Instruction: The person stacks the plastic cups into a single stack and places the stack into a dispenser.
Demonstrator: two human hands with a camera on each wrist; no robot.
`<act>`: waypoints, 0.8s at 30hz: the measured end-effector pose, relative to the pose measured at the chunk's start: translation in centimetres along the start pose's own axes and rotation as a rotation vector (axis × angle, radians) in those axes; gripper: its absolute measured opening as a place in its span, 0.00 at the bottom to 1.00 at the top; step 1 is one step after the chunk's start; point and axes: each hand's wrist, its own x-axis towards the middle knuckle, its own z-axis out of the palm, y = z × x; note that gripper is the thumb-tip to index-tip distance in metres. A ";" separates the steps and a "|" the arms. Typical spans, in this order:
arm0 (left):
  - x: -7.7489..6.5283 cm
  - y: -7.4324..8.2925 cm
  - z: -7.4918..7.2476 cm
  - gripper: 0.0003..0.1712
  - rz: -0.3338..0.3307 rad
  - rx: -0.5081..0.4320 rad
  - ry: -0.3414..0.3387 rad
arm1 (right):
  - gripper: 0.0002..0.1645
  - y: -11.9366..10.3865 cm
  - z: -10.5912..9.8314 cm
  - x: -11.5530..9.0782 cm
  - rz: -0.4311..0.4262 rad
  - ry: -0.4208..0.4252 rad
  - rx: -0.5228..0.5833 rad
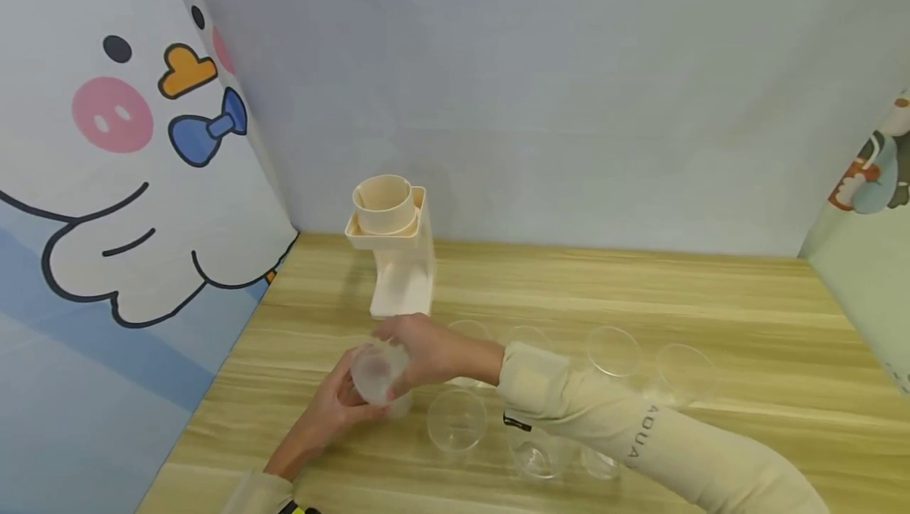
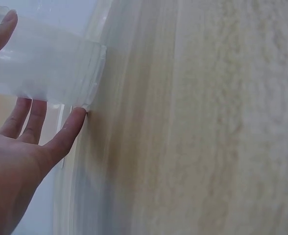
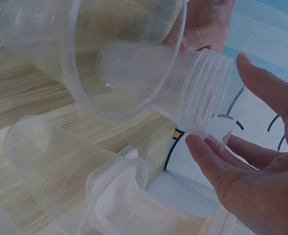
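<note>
L hand [image 1: 336, 403] grasps stacked clear cups [image 1: 378, 373] in front of beige stand [image 1: 404, 281]; R hand [image 1: 430, 350] pinches them nr the rims [image 3: 210, 93]. Best w/ light L grip, rims aligned, as plastic probably flexes if squeezed.

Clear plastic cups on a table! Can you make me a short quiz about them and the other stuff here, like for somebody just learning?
1. What are the left hand and the right hand holding together?
2. True or false: every clear plastic cup in the head view is in the hands.
3. Pick one. In the head view, the cream stand is: (a) lying on its side, (b) upright beyond the hands, (c) held by the left hand.

Key
1. A stack of nested clear plastic cups.
2. False: other clear plastic cups are on the wood-grain tabletop.
3. b.
</note>
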 end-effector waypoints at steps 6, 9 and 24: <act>-0.1 0.2 -0.2 0.47 0.006 0.003 -0.005 | 0.39 -0.1 0.3 0.1 -0.003 -0.009 -0.046; 0.0 0.1 -0.2 0.47 0.009 0.003 -0.012 | 0.37 0.2 0.7 0.1 0.000 -0.006 -0.051; 0.1 0.3 -0.1 0.48 -0.024 -0.019 -0.029 | 0.42 -0.2 -0.3 -0.5 0.063 -0.017 -0.085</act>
